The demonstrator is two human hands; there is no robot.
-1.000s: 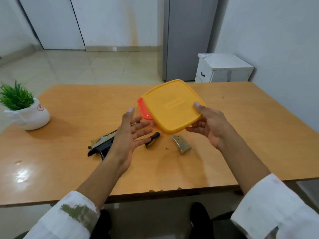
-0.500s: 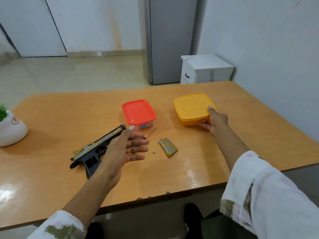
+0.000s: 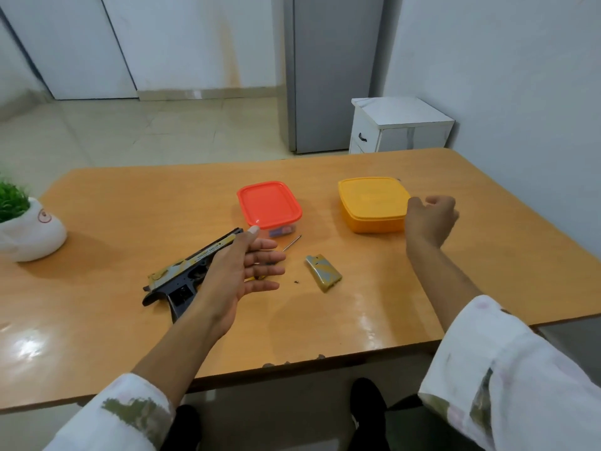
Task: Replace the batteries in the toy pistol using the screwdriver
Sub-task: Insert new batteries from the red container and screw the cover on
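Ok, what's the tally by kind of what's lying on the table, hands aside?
Boxes: 2, red-lidded box and yellow box
Pistol: 1
Screwdriver: 1, mostly hidden by the left hand
Cover: 1
Plant: 1
Total: 6

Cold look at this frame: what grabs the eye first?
Two bright lidded boxes stand at mid-table: a red-lidded container in the centre and a yellow container to its right, with the right hand loosely curled beside it. Nearer, the open left hand hovers over the toy pistol, whose grip looks opened. Its battery cover lies apart to the right.
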